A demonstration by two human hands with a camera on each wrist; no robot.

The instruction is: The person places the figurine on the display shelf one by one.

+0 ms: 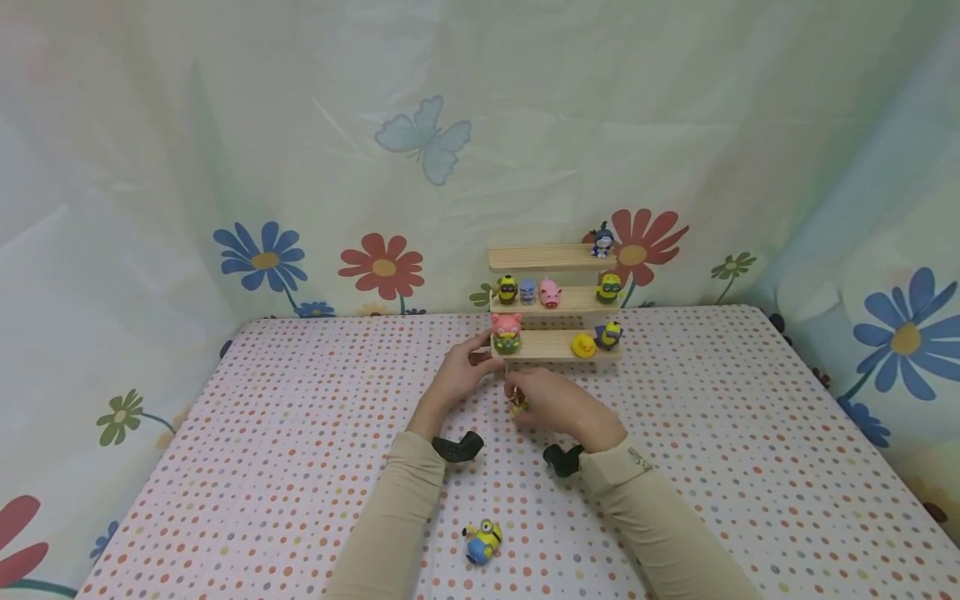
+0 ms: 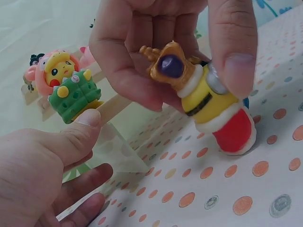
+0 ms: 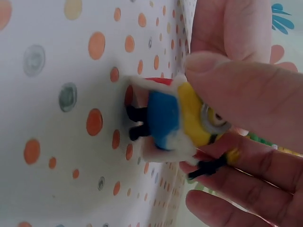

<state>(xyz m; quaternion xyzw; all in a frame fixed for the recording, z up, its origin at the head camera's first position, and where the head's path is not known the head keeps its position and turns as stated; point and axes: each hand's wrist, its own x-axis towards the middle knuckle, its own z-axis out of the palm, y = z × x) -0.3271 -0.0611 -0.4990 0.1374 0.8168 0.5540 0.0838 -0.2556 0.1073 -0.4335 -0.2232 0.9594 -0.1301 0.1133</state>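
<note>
My right hand [image 1: 555,402] pinches a minion figure [image 2: 210,106] with a gold crown and a red, white-trimmed cape, between thumb and fingers. Its crown tilts away from upright, and in the right wrist view its black feet [image 3: 135,123] are close over the dotted cloth. At the left end of the lowest step of a wooden tiered display shelf [image 1: 543,343], my left hand [image 1: 459,375] grips the shelf edge, thumb in front. Right above that thumb stands a Pikachu figure [image 2: 71,90] in a pink hood and green outfit.
On the lowest step's right are a yellow duck [image 1: 583,346] and a caped minion [image 1: 609,334]. Several figures, including a pink pig [image 1: 550,292], line the middle step; a dark-haired figure [image 1: 602,240] stands on top. Another minion [image 1: 483,543] lies on the cloth between my forearms.
</note>
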